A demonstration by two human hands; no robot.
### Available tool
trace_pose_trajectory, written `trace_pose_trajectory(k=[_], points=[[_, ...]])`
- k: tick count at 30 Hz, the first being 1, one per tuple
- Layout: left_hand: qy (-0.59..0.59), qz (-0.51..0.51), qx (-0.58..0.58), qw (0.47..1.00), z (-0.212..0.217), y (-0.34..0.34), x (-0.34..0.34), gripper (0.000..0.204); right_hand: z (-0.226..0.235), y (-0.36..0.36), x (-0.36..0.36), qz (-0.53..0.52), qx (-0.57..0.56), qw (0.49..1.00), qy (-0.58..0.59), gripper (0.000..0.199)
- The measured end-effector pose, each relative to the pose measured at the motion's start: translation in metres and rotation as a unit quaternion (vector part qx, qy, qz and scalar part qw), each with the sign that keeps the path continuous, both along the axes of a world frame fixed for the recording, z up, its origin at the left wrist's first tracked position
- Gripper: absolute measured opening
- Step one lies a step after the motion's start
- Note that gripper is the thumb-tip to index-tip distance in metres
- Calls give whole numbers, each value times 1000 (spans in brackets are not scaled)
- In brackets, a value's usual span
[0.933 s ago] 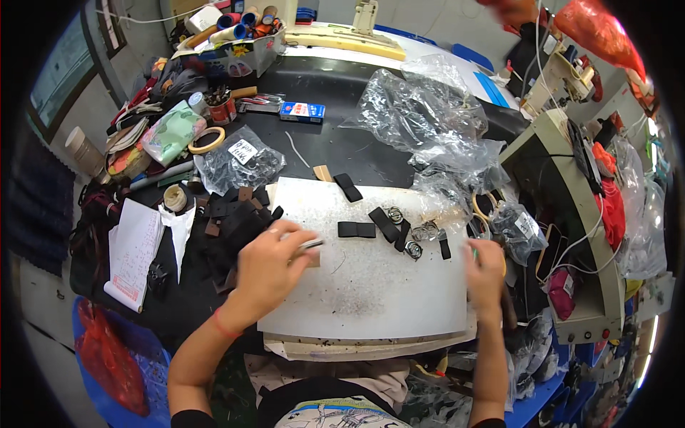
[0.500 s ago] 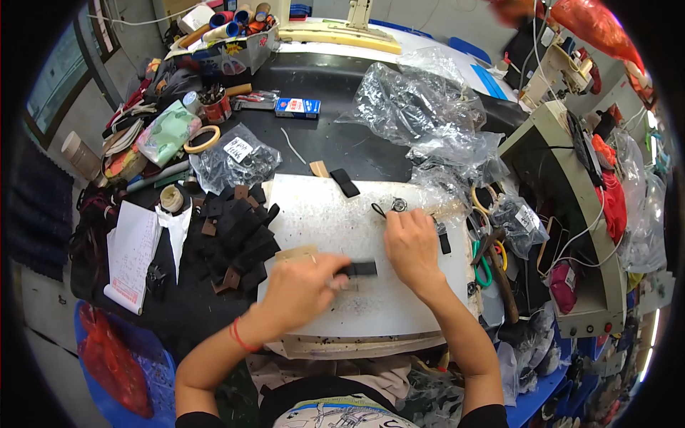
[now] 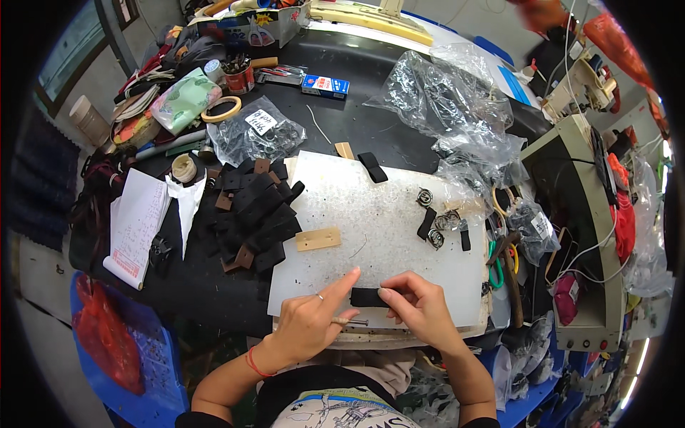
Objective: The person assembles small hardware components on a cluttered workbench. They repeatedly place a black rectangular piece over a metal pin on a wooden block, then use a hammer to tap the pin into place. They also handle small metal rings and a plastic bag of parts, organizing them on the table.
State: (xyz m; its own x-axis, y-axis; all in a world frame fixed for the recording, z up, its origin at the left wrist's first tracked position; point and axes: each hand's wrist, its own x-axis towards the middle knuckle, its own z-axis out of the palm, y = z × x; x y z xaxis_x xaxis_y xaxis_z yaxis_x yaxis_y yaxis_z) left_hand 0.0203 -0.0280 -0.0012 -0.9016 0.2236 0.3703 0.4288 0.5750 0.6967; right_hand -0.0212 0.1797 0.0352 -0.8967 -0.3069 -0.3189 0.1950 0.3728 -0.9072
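Note:
Near the front edge of the white board (image 3: pixel 399 242), a short black strap (image 3: pixel 366 297) lies flat. My right hand (image 3: pixel 422 308) pinches the strap's right end between thumb and fingertips. My left hand (image 3: pixel 308 324) is beside its other end, index finger stretched out along it. Between thumb and curled fingers it holds a thin metal rod tool (image 3: pixel 351 322), whose tip points right; its exact kind is unclear. Farther up the board are a tan strip with small holes (image 3: pixel 319 240), a folded black strap (image 3: pixel 372 167) and several round metal buckles (image 3: pixel 435 238).
Left of the board lies a heap of black and brown strap pieces (image 3: pixel 257 207), beside a written notepad (image 3: pixel 135 228). Clear plastic bags (image 3: pixel 449 100) cover the back right. Green-handled scissors (image 3: pixel 494 262) and a hammer-like wooden handle (image 3: pixel 511 285) lie along the right edge.
My right hand has come from the buckles toward me and now grips the black strap. My left hand has moved nearer me. The whole view has shifted.

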Motion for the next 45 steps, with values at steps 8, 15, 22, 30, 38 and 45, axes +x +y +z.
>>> trace_pose_trajectory(k=[8,15,22,30,38,45], points=[[18,-38,-52,998,-6,-1,-6,17,-6,-5,6,37,149,957,245,11],[31,-51,-97,993,1,-2,-9,11,-10,19,19,77,115,928,345,24],[1,-75,-31,997,4,-4,-20,9,-30,25,23,94,148,900,399,25],[18,-30,-62,997,-2,-4,-6,10,-4,12,-24,196,143,904,351,13],[23,-48,-56,997,1,-2,-9,11,-30,-78,-81,156,116,816,545,17],[15,-39,-60,997,1,-3,-6,11,10,-24,-42,95,57,947,301,18]])
